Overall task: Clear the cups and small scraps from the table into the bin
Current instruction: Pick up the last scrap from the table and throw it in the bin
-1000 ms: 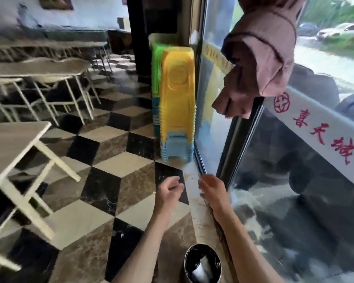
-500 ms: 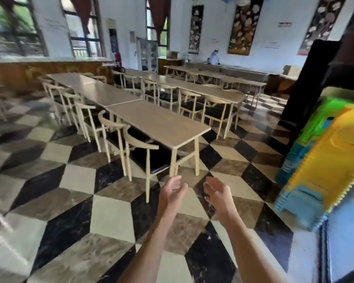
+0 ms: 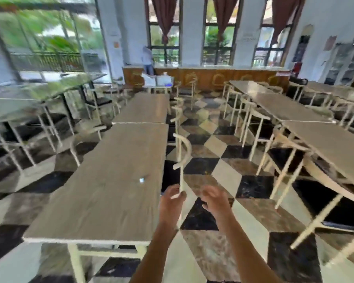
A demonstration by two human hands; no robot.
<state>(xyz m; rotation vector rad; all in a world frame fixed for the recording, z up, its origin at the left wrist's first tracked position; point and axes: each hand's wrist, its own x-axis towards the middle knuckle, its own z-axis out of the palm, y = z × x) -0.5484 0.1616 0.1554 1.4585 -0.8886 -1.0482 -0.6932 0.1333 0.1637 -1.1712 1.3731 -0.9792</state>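
Both hands empty, fingers loose: left hand w/ right hand just beside it, near the table corner. Small scrap lies ahead. Blurry view; we could clip the chair reaching over.

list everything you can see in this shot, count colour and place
tables: several, pale wood tops on cream legs, in rows left, centre and right
scrap: one, small and whitish, on the nearest centre table
chairs: many, cream frames with dark seats, along the tables
floor: black, cream and brown checks
curtains: three, dark red, at the far windows
person: one, blurred, by the far wall
left hand: empty, fingers curled, beside the table's right edge
right hand: empty, open, over the floor
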